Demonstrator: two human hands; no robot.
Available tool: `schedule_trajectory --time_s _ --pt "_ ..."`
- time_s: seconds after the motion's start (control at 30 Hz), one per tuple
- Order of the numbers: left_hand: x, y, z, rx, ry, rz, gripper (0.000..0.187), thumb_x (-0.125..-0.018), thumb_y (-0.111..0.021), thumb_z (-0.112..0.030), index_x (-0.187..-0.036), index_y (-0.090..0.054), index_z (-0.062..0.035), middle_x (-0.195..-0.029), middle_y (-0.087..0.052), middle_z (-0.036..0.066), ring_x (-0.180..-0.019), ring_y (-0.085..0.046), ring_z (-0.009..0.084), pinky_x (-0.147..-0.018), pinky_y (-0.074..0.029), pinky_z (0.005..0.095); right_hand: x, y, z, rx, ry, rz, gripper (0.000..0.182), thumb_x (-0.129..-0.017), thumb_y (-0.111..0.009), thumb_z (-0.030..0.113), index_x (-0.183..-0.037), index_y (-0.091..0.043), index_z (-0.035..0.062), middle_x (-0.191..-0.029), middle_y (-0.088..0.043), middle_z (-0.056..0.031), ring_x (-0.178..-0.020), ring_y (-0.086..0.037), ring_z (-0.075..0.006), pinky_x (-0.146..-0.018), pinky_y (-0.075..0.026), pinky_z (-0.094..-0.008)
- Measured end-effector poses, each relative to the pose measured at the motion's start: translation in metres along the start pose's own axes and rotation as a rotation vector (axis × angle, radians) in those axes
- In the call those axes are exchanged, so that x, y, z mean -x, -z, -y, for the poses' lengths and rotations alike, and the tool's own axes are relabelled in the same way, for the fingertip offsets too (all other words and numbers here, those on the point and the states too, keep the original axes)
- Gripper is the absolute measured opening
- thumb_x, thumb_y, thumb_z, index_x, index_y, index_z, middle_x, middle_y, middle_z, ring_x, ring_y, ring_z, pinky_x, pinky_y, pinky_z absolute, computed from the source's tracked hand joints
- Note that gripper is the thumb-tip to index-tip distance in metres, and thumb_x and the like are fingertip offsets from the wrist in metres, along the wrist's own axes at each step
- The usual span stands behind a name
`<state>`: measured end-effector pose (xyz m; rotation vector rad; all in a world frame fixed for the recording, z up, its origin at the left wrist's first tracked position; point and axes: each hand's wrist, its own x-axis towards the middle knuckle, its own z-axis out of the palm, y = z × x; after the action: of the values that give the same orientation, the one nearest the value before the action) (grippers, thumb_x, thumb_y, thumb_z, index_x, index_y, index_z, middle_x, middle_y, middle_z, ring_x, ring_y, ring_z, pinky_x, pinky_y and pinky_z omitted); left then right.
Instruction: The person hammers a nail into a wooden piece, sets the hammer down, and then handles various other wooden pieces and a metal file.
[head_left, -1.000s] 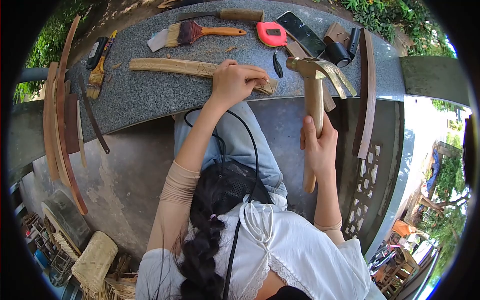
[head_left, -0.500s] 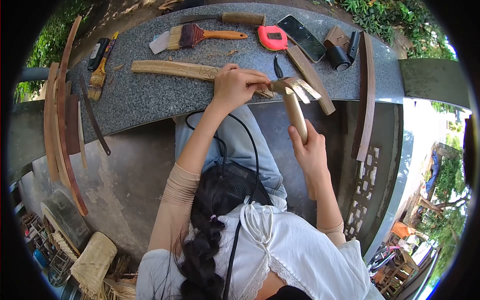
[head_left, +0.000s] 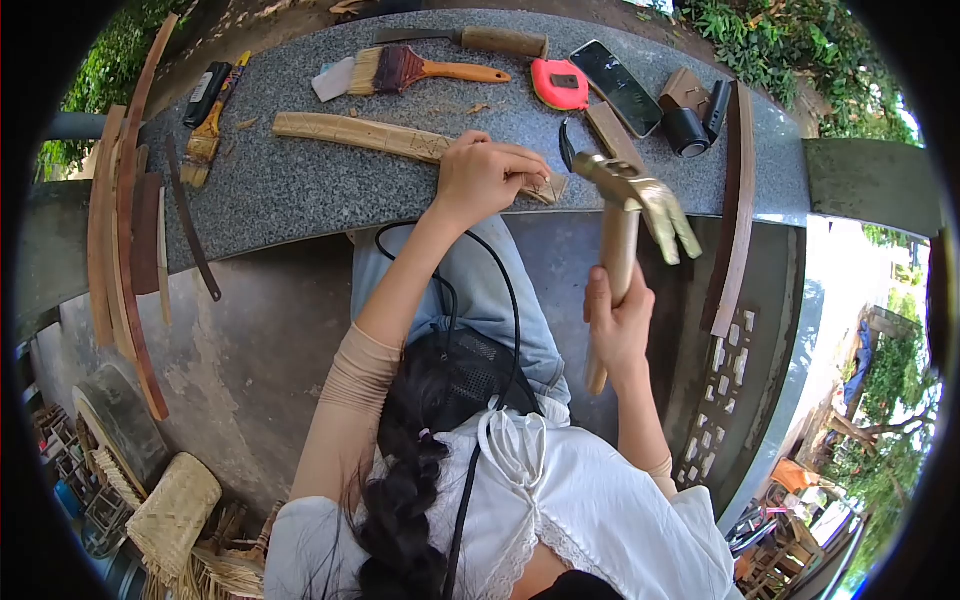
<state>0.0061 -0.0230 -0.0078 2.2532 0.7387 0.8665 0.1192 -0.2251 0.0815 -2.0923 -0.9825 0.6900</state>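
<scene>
My left hand [head_left: 483, 180] rests over the right part of a pale curved wooden strip [head_left: 345, 132] lying on the stone table. Its thumb and fingers are pinched together near the strip's right end; whatever small thing is between them is too small to make out. My right hand [head_left: 620, 315] is wrapped around the wooden handle of a claw hammer [head_left: 618, 245]. The hammer's metal head is lifted to the right of my left fingertips, apart from the strip, its claw pointing right and down.
Along the back of the grey table [head_left: 330, 200] lie a wooden-handled blade [head_left: 505, 41], a wide paintbrush [head_left: 400, 70], a red tape measure [head_left: 559, 84] and a phone [head_left: 615, 88]. Long wooden strips [head_left: 122, 220] overhang the left edge; another dark strip [head_left: 737, 200] overhangs on the right.
The hammer has moved right and away from my left fingertips, where its head was close before. My left hand keeps its pinch at the strip's end. The whole view has shifted slightly.
</scene>
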Motion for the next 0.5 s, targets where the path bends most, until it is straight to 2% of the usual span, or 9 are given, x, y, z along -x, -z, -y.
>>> schedule_trajectory --time_s 0.03,0.07,0.1,0.17,0.3,0.37,0.43,0.5 --pt "0.0 -0.001 0.002 -0.004 0.0 -0.006 0.006 -0.081 -0.073 -0.025 -0.081 -0.078 -0.0231 -0.091 -0.075 -0.014 -0.075 -0.066 0.0073 -0.082 -0.043 0.0292 -0.003 -0.005 -0.003 0.025 -0.015 0.026 0.028 -0.095 -0.065 0.029 -0.094 -0.058 0.0016 -0.057 -0.057 -0.0133 -0.052 -0.063 -0.0254 -0.053 -0.046 -0.0368" --pt "0.001 -0.004 0.004 -0.022 -0.019 -0.034 0.006 -0.081 -0.073 -0.026 -0.08 -0.078 -0.0231 -0.091 -0.075 -0.014 -0.075 -0.066 0.0071 -0.081 -0.043 0.0293 -0.007 -0.003 -0.004 0.187 0.048 0.092 0.029 -0.096 -0.065 0.029 -0.094 -0.058 0.0013 -0.058 -0.057 -0.0141 -0.052 -0.062 -0.025 -0.052 -0.046 -0.0364" --pt "0.0 -0.002 0.003 -0.04 -0.042 -0.058 0.006 -0.081 -0.073 -0.026 -0.08 -0.078 -0.0232 -0.091 -0.075 -0.014 -0.075 -0.066 0.0069 -0.081 -0.043 0.0293 -0.007 0.0 -0.001 0.184 0.05 0.091 0.029 -0.096 -0.065 0.029 -0.094 -0.058 0.0013 -0.058 -0.057 -0.0141 -0.052 -0.062 -0.025 -0.052 -0.046 -0.0364" --pt "-0.001 0.0 0.003 -0.023 -0.033 -0.037 0.006 -0.081 -0.073 -0.026 -0.08 -0.078 -0.0235 -0.091 -0.075 -0.014 -0.075 -0.066 0.0068 -0.08 -0.043 0.0294 -0.007 0.012 0.013 0.124 -0.063 0.091 0.029 -0.096 -0.064 0.03 -0.094 -0.058 0.0011 -0.059 -0.058 -0.0146 -0.052 -0.062 -0.0245 -0.052 -0.045 -0.0361" --pt "0.001 -0.001 0.003 0.0 -0.012 0.006 0.006 -0.081 -0.073 -0.025 -0.082 -0.079 -0.0239 -0.091 -0.075 -0.014 -0.076 -0.066 0.0072 -0.079 -0.043 0.0292 -0.003 0.001 0.004 -0.043 -0.027 -0.006 0.032 -0.096 -0.064 0.032 -0.093 -0.057 0.0006 -0.059 -0.057 -0.0147 -0.051 -0.061 -0.0251 -0.053 -0.046 -0.0364" --pt "0.001 -0.001 0.002 -0.009 -0.011 -0.012 0.006 -0.081 -0.073 -0.025 -0.082 -0.079 -0.0238 -0.09 -0.075 -0.014 -0.076 -0.066 0.0077 -0.079 -0.043 0.029 -0.006 -0.002 0.001 0.16 -0.037 0.094 0.034 -0.097 -0.062 0.033 -0.093 -0.058 -0.0001 -0.058 -0.057 -0.0161 -0.051 -0.06 -0.0294 -0.054 -0.046 -0.0381" --pt "-0.004 0.001 0.001 -0.012 -0.019 -0.024 0.006 -0.081 -0.073 -0.025 -0.083 -0.079 -0.0237 -0.09 -0.075 -0.013 -0.075 -0.066 0.0082 -0.079 -0.043 0.0288 -0.004 0.006 0.008 0.124 -0.106 0.086 0.033 -0.097 -0.063 0.032 -0.094 -0.058 0.0002 -0.058 -0.057 -0.0146 -0.049 -0.059 -0.0254 -0.052 -0.046 -0.0373" --pt "-0.003 0.002 -0.002 -0.001 0.021 0.02 0.006 -0.081 -0.073 -0.024 -0.082 -0.079 -0.0224 -0.089 -0.075 -0.012 -0.075 -0.067 0.0091 -0.078 -0.044 0.0285 -0.004 0.013 0.018 0.044 -0.118 0.049 0.031 -0.098 -0.062 0.032 -0.093 -0.059 0.0011 -0.057 -0.057 -0.0075 -0.048 -0.058 -0.016 -0.049 -0.044 -0.0338"
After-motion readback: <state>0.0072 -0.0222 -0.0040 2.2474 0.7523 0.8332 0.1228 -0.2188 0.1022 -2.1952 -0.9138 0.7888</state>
